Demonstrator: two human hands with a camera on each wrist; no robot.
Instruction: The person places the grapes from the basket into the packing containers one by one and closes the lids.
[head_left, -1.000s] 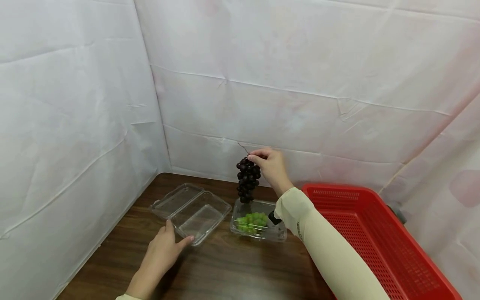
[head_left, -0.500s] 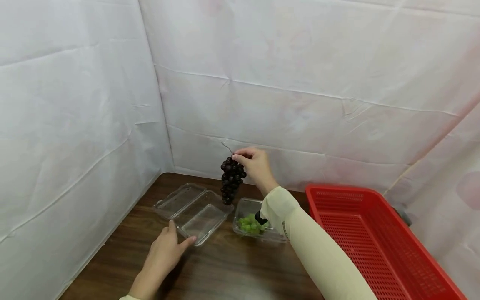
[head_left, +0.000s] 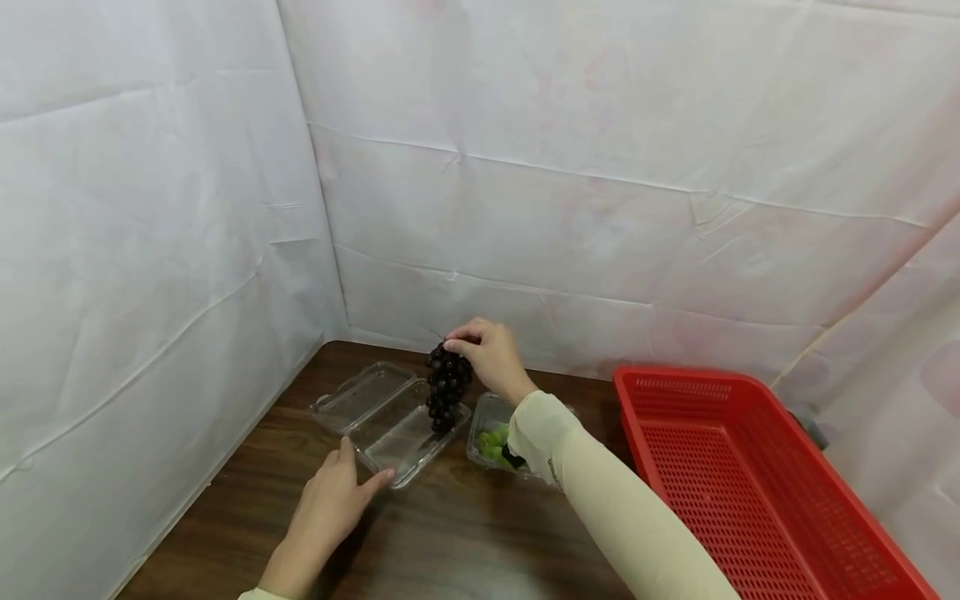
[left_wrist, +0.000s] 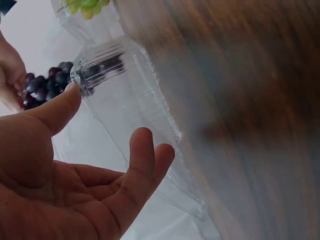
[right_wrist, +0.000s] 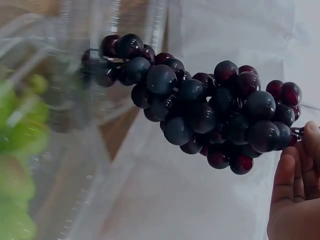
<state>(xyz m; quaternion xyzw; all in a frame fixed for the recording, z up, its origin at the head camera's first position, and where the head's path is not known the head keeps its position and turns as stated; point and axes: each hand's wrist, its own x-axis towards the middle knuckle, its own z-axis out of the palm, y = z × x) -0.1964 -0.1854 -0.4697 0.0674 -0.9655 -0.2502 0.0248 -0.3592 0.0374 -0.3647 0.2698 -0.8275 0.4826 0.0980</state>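
Note:
A bunch of dark purple grapes [head_left: 447,387] hangs from its stem, which my right hand [head_left: 491,358] pinches between thumb and fingers. Its lower tip is at the right side of an open clear plastic clamshell box [head_left: 390,446], whose lid [head_left: 362,396] lies folded back to the left. My left hand [head_left: 330,500] rests at the box's near end, thumb and fingers spread. In the left wrist view, the thumb [left_wrist: 70,102] touches the rim, and the other fingers lie relaxed alongside the clear wall. The right wrist view shows the dark grapes [right_wrist: 200,115] dangling from the fingertips.
A second clear box [head_left: 480,408] with green grapes [head_left: 491,440] stands just right of the open one, partly covered by my right sleeve. A large red plastic basket [head_left: 633,425] sits at the right. White sheeting [head_left: 525,208] walls off the table's back and left.
My right hand has carried the dark grapes leftward from above the green-grape box, then lowered them to the open clamshell box. The left hand has stayed at the box's near end.

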